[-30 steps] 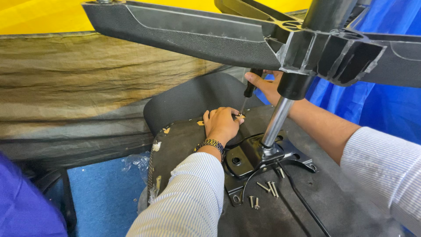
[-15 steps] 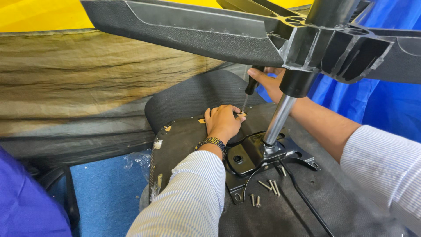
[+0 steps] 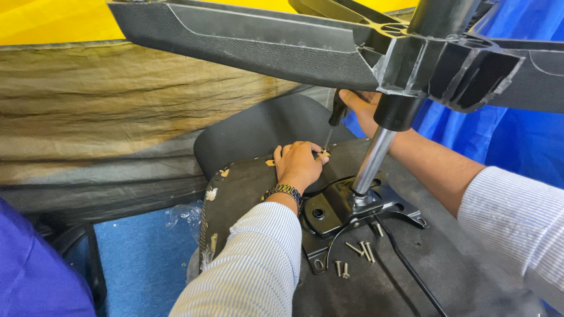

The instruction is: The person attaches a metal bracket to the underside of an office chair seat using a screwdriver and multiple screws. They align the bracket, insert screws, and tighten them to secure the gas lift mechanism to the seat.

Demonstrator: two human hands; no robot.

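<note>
Right hand (image 3: 359, 108) was mostly hidden behind the chair base (image 3: 411, 53); its grip on the screwdriver (image 3: 335, 117) only partly showed. Screwdriver tip was covered by left hand (image 3: 299, 164) fingers. Base arms were cut off at the top and right edges. Loose screws (image 3: 361, 251) too small to type.

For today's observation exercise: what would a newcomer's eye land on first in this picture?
First, the big black plastic star-shaped chair base looming across the top, on a shiny metal column rising from a black metal plate. Below it, the left hand steadies a spot on the upturned seat while the right hand holds a black-handled screwdriver; loose silver screws lie nearby.
</note>
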